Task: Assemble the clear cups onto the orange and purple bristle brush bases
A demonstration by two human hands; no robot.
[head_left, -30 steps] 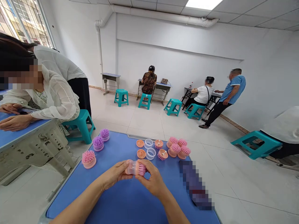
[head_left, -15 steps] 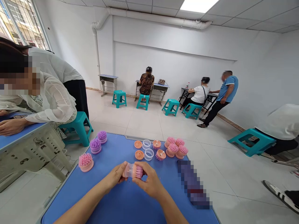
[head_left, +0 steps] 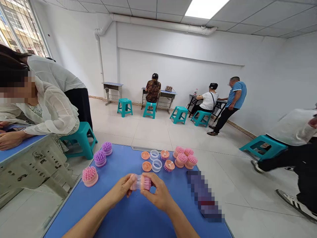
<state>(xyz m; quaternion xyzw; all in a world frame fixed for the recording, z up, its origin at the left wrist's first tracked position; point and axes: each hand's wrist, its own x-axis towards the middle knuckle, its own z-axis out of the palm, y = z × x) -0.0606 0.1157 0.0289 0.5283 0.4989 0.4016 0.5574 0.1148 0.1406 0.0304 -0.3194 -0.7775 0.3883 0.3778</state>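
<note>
My left hand (head_left: 123,189) grips the translucent body (head_left: 137,182) of a scalp brush above the blue desk (head_left: 128,218). My right hand (head_left: 158,193) closes its thumb and fingers around the same brush at its pink bristle head (head_left: 146,183). The brush is on its side, bristles to the right. Whether the body and head are locked together I cannot tell. Beyond my hands stand orange discs (head_left: 147,166), translucent rings (head_left: 157,165) and bristle heads (head_left: 169,166) lying bristles down. A cluster of pink brushes (head_left: 182,159) stands to their right.
On the desk's left are a pink brush (head_left: 90,177) and two purple brushes (head_left: 100,159). A dark pixelated item (head_left: 204,195) lies at the right edge. A seated person (head_left: 49,102) leans on a neighbouring desk (head_left: 32,155). Teal stools (head_left: 178,114) and other people are farther back.
My hands keep their hold on the brush, with little visible movement. The view has shifted slightly. At the right, a person's dark-clothed leg has come further into view.
</note>
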